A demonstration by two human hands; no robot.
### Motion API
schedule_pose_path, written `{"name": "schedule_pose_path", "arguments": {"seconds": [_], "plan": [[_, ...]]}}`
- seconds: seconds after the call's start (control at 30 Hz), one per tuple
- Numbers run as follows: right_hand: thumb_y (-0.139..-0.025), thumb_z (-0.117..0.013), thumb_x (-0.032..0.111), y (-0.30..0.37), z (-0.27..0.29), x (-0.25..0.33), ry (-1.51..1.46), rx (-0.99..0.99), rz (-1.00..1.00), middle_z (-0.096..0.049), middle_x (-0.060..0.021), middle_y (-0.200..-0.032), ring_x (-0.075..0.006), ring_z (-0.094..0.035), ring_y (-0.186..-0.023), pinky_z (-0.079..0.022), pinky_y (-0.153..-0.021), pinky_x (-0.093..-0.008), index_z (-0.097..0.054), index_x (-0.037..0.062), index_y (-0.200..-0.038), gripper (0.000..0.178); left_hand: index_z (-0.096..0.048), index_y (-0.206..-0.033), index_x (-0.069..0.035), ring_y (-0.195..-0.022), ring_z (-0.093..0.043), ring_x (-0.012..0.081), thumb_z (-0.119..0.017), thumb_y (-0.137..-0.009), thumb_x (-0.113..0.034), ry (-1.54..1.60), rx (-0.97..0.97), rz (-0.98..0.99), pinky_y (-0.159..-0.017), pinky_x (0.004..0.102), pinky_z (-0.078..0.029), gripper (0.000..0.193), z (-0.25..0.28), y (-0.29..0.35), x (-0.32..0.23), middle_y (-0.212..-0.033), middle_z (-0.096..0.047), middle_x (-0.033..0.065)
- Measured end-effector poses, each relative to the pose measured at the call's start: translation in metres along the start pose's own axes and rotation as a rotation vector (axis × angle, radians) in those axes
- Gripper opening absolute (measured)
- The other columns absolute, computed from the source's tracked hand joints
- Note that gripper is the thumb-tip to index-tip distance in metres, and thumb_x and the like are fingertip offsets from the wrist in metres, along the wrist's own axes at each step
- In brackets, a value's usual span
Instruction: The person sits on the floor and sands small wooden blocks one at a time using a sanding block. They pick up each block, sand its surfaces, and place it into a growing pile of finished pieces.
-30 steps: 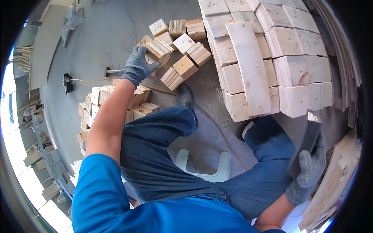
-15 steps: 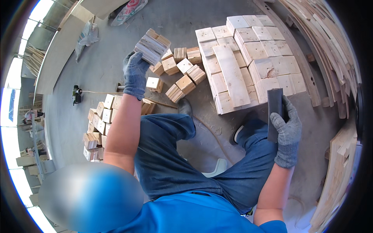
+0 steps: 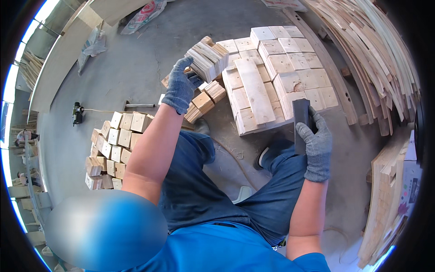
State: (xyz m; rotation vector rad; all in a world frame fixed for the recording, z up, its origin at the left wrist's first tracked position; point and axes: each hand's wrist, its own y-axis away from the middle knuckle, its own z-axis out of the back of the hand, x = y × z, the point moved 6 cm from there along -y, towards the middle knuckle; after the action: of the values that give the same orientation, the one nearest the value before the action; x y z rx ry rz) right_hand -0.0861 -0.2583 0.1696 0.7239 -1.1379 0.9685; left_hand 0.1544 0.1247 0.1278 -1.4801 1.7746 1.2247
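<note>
Gloved in grey, my left hand [image 3: 178, 88] is closed round a layered wooden block [image 3: 207, 60]. It holds the block raised, with the striped side showing, near the left edge of the stack of wooden blocks [image 3: 290, 61]. A long flat board [image 3: 254, 90] lies on top of that stack. My right hand [image 3: 318, 147], also gloved, grips a dark flat rectangular bar [image 3: 300, 121] upright by its side, above my right thigh, at the stack's near right corner. Several loose wooden blocks [image 3: 203, 102] lie on the floor under my left hand, partly hidden by it.
More wooden blocks [image 3: 115, 143] are piled on the floor left of my left forearm. Beyond them lie a hammer [image 3: 139, 105] and a green and black power tool [image 3: 78, 113] with a cord. Long wooden strips [image 3: 376, 59] are heaped at right. A plastic bag [image 3: 94, 47] lies far left.
My left hand has moved right with the wooden block, closer to the stack. My right hand still holds the dark bar and has come slightly nearer the stack. The view has shifted a little.
</note>
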Motion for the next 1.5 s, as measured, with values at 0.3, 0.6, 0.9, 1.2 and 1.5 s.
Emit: {"name": "schedule_pose_path", "arguments": {"seconds": [0.3, 0.6, 0.9, 1.2, 1.5], "plan": [[-0.086, -0.092, 0.019, -0.012, -0.017, 0.009, 0.139, 0.008, 0.005, -0.075, -0.018, -0.133, -0.0232, -0.072, -0.118, -0.057, -0.105, -0.0367, -0.066, -0.0008, -0.148, 0.069, -0.069, -0.133, 0.0, -0.107, -0.074, 0.025, -0.09, -0.081, -0.038, -0.79, 0.226, -0.137, -0.095, 0.0344, -0.06, 0.067, -0.062, 0.006, 0.046, -0.117, -0.076, 0.0157], [-0.085, -0.093, 0.018, -0.01, -0.009, 0.01, 0.077, -0.003, -0.003, -0.076, -0.0186, -0.133, -0.0235, -0.072, -0.118, -0.057, -0.105, -0.0372, -0.067, -0.0004, -0.147, 0.069, -0.07, -0.135, -0.012, -0.119, -0.071, 0.0326, -0.094, -0.073, -0.042, -1.393, 0.382, -0.296, -0.106, 0.0417, -0.058, 0.072, -0.113, 0.031, 0.075, -0.126, -0.072, 0.0187], [-0.084, -0.093, 0.018, -0.008, 0.004, 0.004, 0.083, -0.008, -0.034, -0.075, -0.0172, -0.133, -0.0227, -0.072, -0.119, -0.057, -0.105, -0.0365, -0.067, 0.0009, -0.147, 0.07, -0.068, -0.146, -0.02, -0.126, -0.068, 0.0403, -0.09, -0.072, -0.044, -1.806, 0.644, -0.289, -0.11, 0.0462, -0.057, 0.08, -0.165, 0.058, 0.085, -0.135, -0.065, 0.0192], [-0.084, -0.094, 0.019, -0.006, 0.012, -0.001, 0.105, -0.009, -0.025, -0.075, -0.0177, -0.135, -0.0231, -0.072, -0.12, -0.057, -0.106, -0.0364, -0.066, 0.0, -0.147, 0.072, -0.05, -0.163, -0.017, -0.137, -0.061, 0.04, -0.094, -0.076, -0.05, -1.837, 0.732, -0.378, -0.118, 0.0472, -0.05, 0.103, -0.188, 0.065, 0.11, -0.15, -0.061, 0.0201], [-0.086, -0.093, 0.02, -0.005, 0.025, -0.01, 0.177, -0.068, -0.007, -0.074, -0.0203, -0.136, -0.0264, -0.072, -0.121, -0.056, -0.106, -0.0368, -0.067, -0.0008, -0.146, 0.069, -0.027, -0.17, -0.002, -0.152, -0.047, 0.043, -0.102, -0.066, -0.053, -1.796, 0.585, -0.224, -0.129, 0.0443, -0.04, 0.139, -0.128, 0.056, 0.086, -0.164, -0.045, 0.0292]]}}
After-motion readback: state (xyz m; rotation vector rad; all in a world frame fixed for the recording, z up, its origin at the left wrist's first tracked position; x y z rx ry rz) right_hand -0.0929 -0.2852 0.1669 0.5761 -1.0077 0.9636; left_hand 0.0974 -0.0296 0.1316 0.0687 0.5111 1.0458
